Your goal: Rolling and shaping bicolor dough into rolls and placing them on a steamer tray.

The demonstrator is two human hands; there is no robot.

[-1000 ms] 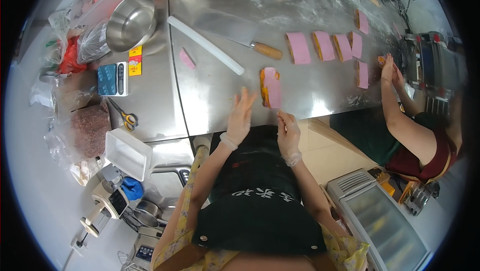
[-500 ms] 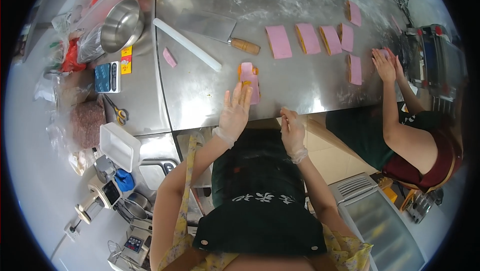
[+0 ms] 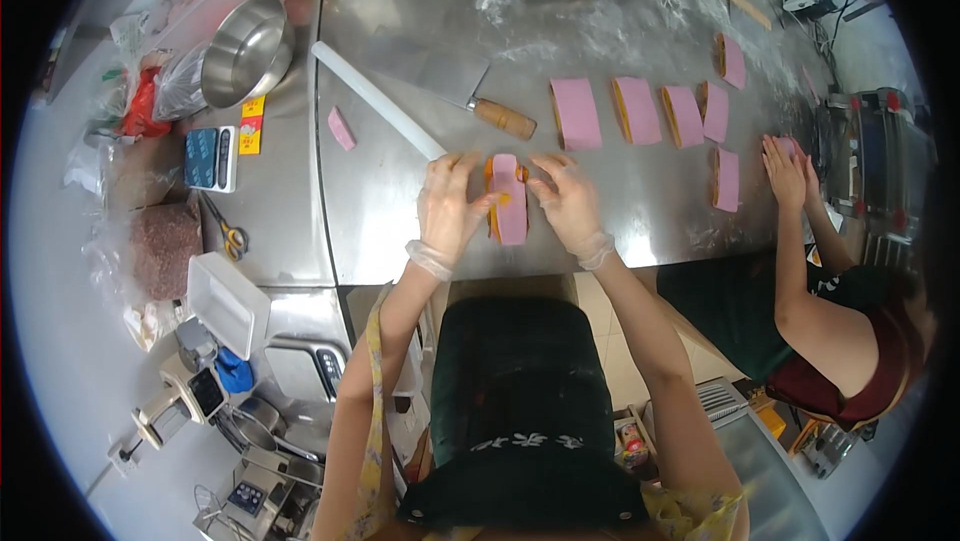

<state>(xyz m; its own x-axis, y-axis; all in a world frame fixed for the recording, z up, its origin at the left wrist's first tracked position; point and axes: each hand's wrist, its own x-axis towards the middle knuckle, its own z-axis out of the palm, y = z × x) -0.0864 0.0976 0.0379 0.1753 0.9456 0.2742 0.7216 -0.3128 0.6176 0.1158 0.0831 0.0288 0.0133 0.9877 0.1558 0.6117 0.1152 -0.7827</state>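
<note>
White rod (image 3: 375, 96) on the steel table (image 3: 640, 191). Left hand (image 3: 452, 206): gloved, fingers parted, thumb at left edge of the pink-and-orange slab (image 3: 512, 221), which lies between the hands. Right hand (image 3: 568, 203): fingers parted, at its right edge; contact unclear. Pink pieces (image 3: 575, 114) farther right.

Pale wall (image 3: 70, 341), beige tiled floor (image 3: 597, 309), shiny steel worktable (image 3: 600, 203).

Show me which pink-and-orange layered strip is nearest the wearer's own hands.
The pink-and-orange layered strip between the gloved left hand and gloved right hand; the others lie farther right.
</note>
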